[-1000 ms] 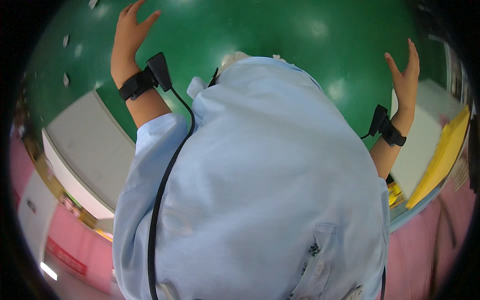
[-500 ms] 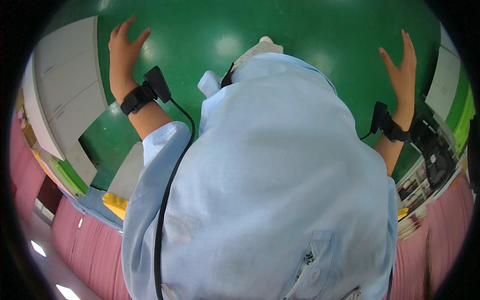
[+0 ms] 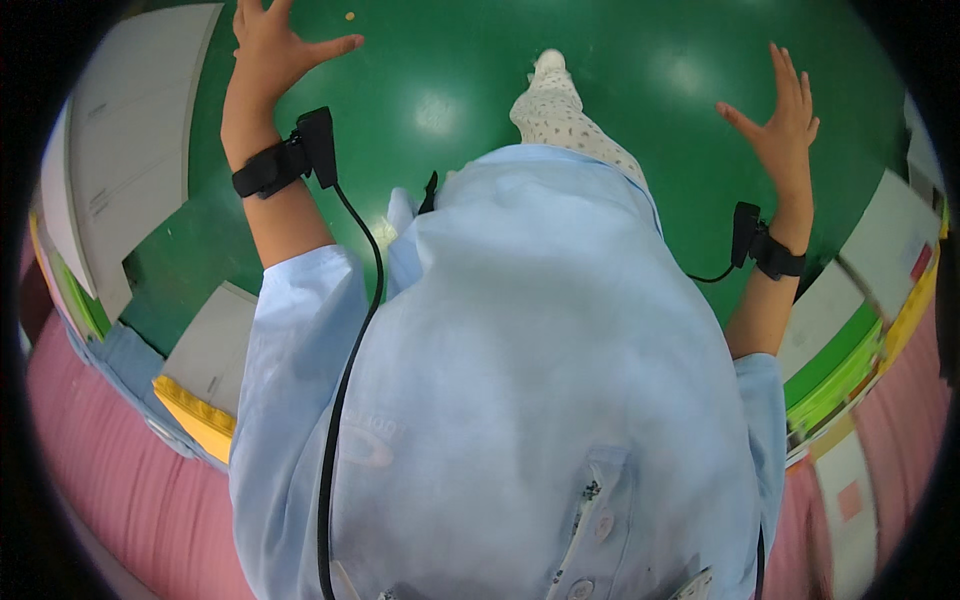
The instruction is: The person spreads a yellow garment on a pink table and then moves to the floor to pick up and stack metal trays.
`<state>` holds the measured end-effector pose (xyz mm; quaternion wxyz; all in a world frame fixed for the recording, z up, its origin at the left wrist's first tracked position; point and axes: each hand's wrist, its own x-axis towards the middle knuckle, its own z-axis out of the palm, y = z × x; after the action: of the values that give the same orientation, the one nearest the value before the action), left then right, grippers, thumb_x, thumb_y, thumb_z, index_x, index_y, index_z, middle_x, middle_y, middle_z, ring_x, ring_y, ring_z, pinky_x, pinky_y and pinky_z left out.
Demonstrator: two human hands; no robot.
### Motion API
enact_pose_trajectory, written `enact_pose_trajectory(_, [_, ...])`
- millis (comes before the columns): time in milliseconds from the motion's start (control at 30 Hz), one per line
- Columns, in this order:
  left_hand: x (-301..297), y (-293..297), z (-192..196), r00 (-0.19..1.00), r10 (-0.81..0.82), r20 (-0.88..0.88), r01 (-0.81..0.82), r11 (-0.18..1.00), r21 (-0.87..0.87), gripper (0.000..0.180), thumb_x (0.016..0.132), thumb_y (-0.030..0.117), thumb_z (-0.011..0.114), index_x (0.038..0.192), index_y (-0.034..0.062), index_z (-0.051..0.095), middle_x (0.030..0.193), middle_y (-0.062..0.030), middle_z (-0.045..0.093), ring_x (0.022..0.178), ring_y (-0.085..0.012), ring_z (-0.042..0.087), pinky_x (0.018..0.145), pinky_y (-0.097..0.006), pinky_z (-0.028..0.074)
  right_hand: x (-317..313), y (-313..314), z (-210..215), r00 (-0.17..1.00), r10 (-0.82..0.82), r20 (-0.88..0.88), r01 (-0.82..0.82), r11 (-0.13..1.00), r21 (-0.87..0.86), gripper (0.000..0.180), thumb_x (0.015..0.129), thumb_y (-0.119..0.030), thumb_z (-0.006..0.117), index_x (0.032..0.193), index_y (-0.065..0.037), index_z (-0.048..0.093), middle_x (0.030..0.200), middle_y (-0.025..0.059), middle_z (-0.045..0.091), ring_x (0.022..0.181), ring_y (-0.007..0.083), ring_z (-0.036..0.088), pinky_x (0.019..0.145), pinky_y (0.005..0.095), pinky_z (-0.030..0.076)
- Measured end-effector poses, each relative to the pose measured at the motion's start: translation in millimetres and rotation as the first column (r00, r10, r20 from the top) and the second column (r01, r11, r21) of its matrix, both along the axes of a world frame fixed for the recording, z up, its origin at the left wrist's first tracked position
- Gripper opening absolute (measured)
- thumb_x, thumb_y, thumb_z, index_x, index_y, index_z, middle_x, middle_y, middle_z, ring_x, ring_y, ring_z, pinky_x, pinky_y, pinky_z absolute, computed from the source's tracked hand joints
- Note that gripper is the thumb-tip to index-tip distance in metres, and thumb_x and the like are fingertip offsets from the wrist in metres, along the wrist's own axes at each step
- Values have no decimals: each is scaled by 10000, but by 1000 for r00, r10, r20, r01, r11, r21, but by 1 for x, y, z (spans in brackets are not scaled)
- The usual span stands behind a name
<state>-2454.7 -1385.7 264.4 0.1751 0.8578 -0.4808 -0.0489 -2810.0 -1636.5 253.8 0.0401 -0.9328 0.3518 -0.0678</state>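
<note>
My left hand [image 3: 272,48] is raised at the upper left with its thumb stretched out and its fingers apart; the fingertips run past the top edge. Nothing is in it. At the upper right my right hand [image 3: 785,135] is likewise spread and bare. Each wrist carries a black strap with a small black box, the left wrist box [image 3: 318,148] and the right wrist box [image 3: 744,232], both with a cable. Between the arms is my light blue shirt [image 3: 530,370]. One leg in white patterned trousers [image 3: 570,120] reaches forward over the green floor [image 3: 430,60].
To the left stand white cabinets [image 3: 140,130], with a yellow piece [image 3: 195,415] and blue cloth [image 3: 125,355] below them. On the right are more white panels [image 3: 890,235] and a bright green panel [image 3: 840,355]. Pink curtains [image 3: 130,480] hang along the lower sides.
The leg has swung forward and into fuller view. Surroundings have shifted; dark items at right are replaced by white and green panels. Both hands stay raised, the left higher in view and wider spread.
</note>
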Motion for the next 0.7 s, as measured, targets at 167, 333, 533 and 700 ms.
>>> enact_pose_trajectory(167, [7,9,-2,990,125,-68,-128,991,-28,935,462,184,774,1281,183,321,1305,-256,215,1217,-391,200,989,-436,242,32,-41,-24,975,196,108,-200,979,31,781,630,-393,696,1283,-197,315,1329,74,312,1242,320,227,981,499,204])
enact_pose_trajectory(333, [32,24,-4,984,179,14,-179,984,24,914,497,193,759,1286,140,302,1327,-187,231,1220,-387,198,993,-428,238,77,-98,-23,940,312,137,-310,950,-37,742,644,-361,697,1265,-162,344,1305,106,340,1213,324,278,978,424,256])
enact_pose_trajectory(533, [58,58,-39,888,434,150,-433,900,-45,775,530,383,762,1209,222,426,1232,-268,330,1182,-393,282,890,-467,355,114,-159,-32,909,395,136,-385,918,-95,769,615,-399,708,1259,-175,353,1292,105,358,1192,334,308,963,444,269])
enact_pose_trajectory(700, [62,66,-50,818,569,78,-574,816,72,822,507,396,773,1226,246,404,1244,-285,293,1179,-416,269,888,-489,348,153,-186,-32,901,419,114,-415,908,-59,764,616,-397,708,1254,-164,359,1295,103,355,1194,342,301,959,442,275])
